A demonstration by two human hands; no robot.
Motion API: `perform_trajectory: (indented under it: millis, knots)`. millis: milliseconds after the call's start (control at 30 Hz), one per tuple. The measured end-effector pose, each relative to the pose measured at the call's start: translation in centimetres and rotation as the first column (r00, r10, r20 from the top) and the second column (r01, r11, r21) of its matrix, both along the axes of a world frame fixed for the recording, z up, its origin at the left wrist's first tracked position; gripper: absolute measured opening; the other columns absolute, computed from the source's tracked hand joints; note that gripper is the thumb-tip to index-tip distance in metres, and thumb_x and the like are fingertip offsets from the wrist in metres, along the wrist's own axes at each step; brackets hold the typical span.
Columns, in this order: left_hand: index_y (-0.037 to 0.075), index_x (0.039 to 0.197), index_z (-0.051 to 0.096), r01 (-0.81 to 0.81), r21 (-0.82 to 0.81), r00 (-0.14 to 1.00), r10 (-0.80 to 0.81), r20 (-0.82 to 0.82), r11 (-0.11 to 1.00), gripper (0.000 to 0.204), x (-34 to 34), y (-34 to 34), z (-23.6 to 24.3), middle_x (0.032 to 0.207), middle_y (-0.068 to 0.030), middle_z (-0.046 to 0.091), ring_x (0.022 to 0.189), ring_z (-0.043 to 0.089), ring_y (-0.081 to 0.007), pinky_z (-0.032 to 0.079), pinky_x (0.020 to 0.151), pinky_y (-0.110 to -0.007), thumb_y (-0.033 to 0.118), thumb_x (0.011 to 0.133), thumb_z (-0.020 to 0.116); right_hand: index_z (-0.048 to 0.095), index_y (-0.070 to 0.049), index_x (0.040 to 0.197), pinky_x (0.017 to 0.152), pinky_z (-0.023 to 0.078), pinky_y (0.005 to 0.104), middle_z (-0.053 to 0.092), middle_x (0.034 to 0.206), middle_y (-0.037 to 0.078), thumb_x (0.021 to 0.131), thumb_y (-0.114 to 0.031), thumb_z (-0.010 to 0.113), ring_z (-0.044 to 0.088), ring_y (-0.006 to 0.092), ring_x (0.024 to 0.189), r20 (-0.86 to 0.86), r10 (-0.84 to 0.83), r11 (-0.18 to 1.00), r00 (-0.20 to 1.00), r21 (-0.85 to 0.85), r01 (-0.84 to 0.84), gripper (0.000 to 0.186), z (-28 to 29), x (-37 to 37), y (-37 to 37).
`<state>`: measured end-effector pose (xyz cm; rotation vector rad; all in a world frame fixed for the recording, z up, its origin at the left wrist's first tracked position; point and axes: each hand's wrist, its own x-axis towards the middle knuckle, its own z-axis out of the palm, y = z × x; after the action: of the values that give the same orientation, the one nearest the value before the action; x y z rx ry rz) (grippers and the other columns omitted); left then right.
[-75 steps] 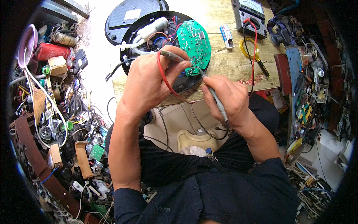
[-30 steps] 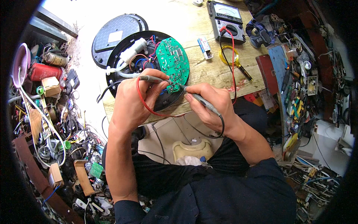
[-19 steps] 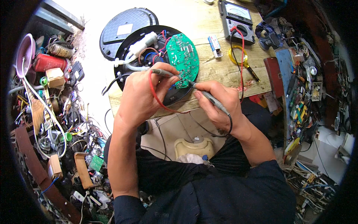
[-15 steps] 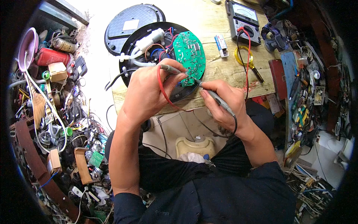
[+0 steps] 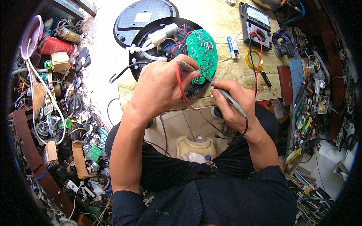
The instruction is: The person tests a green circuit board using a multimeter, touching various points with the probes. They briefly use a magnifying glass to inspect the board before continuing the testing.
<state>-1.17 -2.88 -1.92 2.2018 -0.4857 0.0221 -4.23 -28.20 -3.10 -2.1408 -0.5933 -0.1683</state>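
A green circuit board (image 5: pixel 202 49) lies over the right side of a round black housing (image 5: pixel 191 25). My left hand (image 5: pixel 156 86) pinches a grey test probe (image 5: pixel 185 66) with a red lead, held over the board's lower left edge; my fingers hide its tip. From the right, my right hand (image 5: pixel 238 103) grips a second grey probe (image 5: pixel 230 98) with a black lead, pen-like. Its end points at the board's lower edge, but whether the tip touches is too small to tell. Beside the board, the housing holds a white cylinder (image 5: pixel 162 34), pale tubing and coloured wires.
An analog multimeter (image 5: pixel 257 28) stands at the back right of the wooden table (image 5: pixel 222 69), near a small box (image 5: pixel 233 47) and a yellow-rimmed magnifying glass (image 5: pixel 247 60). A round dark cover (image 5: pixel 126 23) lies behind the housing. Electronic scrap (image 5: pixel 75 132) is heaped at left; tools and parts crowd the right.
The whole table scene has shifted to the right in view. Both hands keep their probes at about the same places by the board.
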Motion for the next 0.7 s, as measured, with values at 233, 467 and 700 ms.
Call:
perform_trajectory:
  millis: [233,467,700]
  knots:
    - [0.006,0.114,0.075,-0.007,0.003,1.000,0.007,0.006,1.000,0.014,-0.1,-0.2,-0.2,0.084,-0.0134,0.078,0.071,0.076,-0.0243,0.058,0.066,-0.037,0.013,0.103,0.080,0.072,-0.002,0.116,0.068,0.062,0.0409,0.078,0.094,0.019,0.093,0.000,0.081,0.079,0.0341,0.078,0.010,0.009,1.000,1.000,-0.007,-0.009,0.024,0.1,0.0,0.0]
    - [0.006,0.114,0.078,0.003,-0.056,0.993,0.004,0.122,0.998,0.017,-0.1,-0.1,0.5,0.092,-0.0123,0.081,0.075,0.078,-0.0272,0.061,0.071,-0.035,0.008,0.098,0.083,0.072,-0.003,0.114,0.064,0.061,0.0390,0.077,0.093,0.015,0.088,0.000,0.085,0.077,0.0314,0.075,0.186,0.044,0.999,0.982,-0.034,-0.038,0.029,0.4,0.1,-0.2]
    - [0.010,0.114,0.079,0.152,-0.116,0.834,-0.064,0.548,0.982,0.026,-0.7,-2.3,0.4,0.095,-0.0060,0.079,0.072,0.077,-0.0195,0.057,0.058,-0.033,0.020,0.091,0.083,0.071,-0.005,0.107,0.060,0.059,0.0393,0.076,0.093,0.011,0.082,-0.005,0.089,0.075,0.0289,0.070,0.388,0.104,0.992,0.916,0.031,-0.126,0.031,-1.1,-0.8,-0.1]
